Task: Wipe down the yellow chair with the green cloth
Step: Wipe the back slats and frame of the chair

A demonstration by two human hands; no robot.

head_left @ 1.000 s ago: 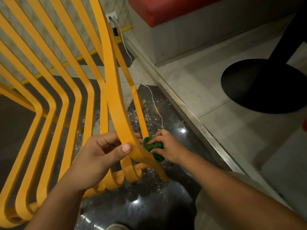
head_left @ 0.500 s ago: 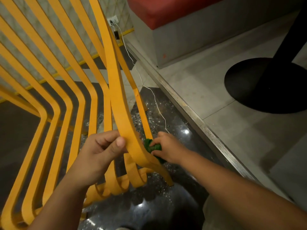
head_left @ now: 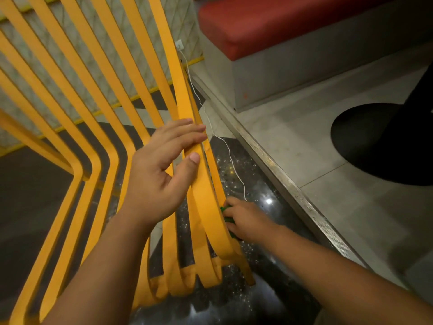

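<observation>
Setting: dark speckled floor [head_left: 255, 170]; red bench [head_left: 281, 19] at 1 o'clock, black table base [head_left: 375, 141] at 3, white cable [head_left: 225, 141] trailing down centre.

1. Fingers [head_left: 229, 202] curled tight round green cloth [head_left: 226, 209], wadded, mostly hidden, at 6 o'clock; R hand [head_left: 248, 221] presses it vs. outer slat [head_left: 206, 207].
2. Fingers [head_left: 187, 132] straight, together, flat w/ thumb on same slat higher up; L hand [head_left: 161, 170], 9 o'clock, steadies.
3. Yellow chair [head_left: 182, 99]: stiff, smooth, prob. slick, light; brace by slat. Cloth soft; keep bunched.
</observation>
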